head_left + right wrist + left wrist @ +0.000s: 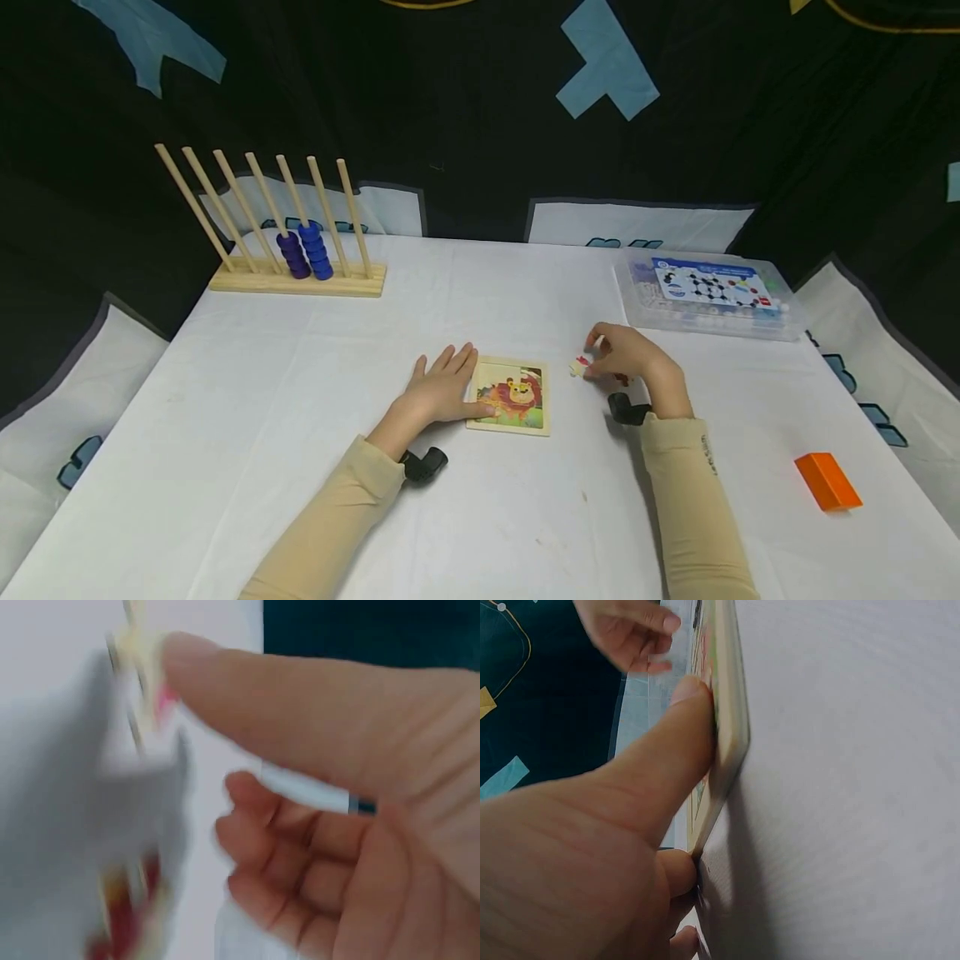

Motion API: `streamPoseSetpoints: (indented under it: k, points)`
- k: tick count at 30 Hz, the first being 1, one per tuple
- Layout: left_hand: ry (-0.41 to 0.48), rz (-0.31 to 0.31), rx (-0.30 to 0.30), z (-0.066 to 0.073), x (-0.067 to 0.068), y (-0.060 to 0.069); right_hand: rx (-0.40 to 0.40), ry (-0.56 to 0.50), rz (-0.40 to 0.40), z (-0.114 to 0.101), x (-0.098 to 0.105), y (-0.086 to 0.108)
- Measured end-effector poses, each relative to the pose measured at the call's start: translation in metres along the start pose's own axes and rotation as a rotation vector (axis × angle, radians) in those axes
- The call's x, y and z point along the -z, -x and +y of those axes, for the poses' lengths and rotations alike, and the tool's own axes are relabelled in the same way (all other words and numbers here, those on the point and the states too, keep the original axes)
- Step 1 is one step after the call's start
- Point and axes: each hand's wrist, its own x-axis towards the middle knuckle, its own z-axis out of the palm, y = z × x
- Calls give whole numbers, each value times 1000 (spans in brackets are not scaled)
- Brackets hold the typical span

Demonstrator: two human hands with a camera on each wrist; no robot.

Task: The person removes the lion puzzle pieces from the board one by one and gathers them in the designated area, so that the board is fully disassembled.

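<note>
A small square wooden tray puzzle (508, 362) with a lion picture lies on the white table. My left hand (437, 395) is at its left side, fingers extended and the thumb resting over the lower left of the picture, as the left wrist view also shows. Right of the tray, my right hand (628, 354) is low over a small yellow and pink puzzle piece (577, 367), its thumb tip at the piece. No finger is seen closing on that piece. Another reddish piece (120, 915) lies close by, blurred in the right wrist view and partly hidden by the hand in the head view.
At the back left stands a wooden peg rack (300, 285) with purple and blue rings on two pegs. A clear plastic case (705, 321) with a printed label is at the back right. An orange block (828, 482) lies near the right edge.
</note>
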Motion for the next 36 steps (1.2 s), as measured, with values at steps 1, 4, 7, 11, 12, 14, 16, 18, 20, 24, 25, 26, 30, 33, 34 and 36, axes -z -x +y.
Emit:
streamPoseSetpoints:
  k: [1, 4, 7, 11, 12, 14, 16, 18, 20, 24, 25, 26, 30, 33, 34, 36]
  points:
    - [0, -2, 1, 0, 0, 0, 40, -1, -1, -6, -5, -3]
    - [1, -5, 5, 0, 0, 1, 171, 16, -36, -23, -19, -12]
    - [10, -3, 7, 1, 0, 1, 265, 52, -97, -35, -30, -18]
    - [11, -1, 7, 1, 0, 0, 330, 124, -150, -42, -38, -20]
    - [9, -3, 7, 1, -1, 0, 337, 137, -156, -43, -38, -19]
    - [8, -3, 7, 0, -1, -1, 337, 144, -161, -42, -38, -19]
    - [7, -2, 6, 0, -1, -1, 321, 128, -164, -41, -38, -19]
    - [8, 1, 4, 0, -1, -2, 299, 96, -163, -39, -37, -20]
    - [8, 5, 2, 0, -1, -2, 275, 64, -158, -38, -36, -21]
    - [8, 9, 1, 0, 0, -2, 251, 29, -149, -37, -35, -21]
    - [6, 9, 2, 0, 0, -2, 259, 30, -149, -37, -35, -20]
    - [4, 6, 4, 0, 0, -2, 270, 32, -153, -37, -35, -20]
    - [0, 0, 8, 0, -1, -3, 337, 40, -171, -36, -36, -21]
    - [-1, -1, 10, 0, -2, -3, 379, 40, -184, -35, -36, -21]
    - [-3, 1, 9, -1, -2, -3, 387, 36, -186, -36, -37, -21]
    - [-9, 0, 11, 0, -2, -3, 378, 29, -191, -36, -37, -21]
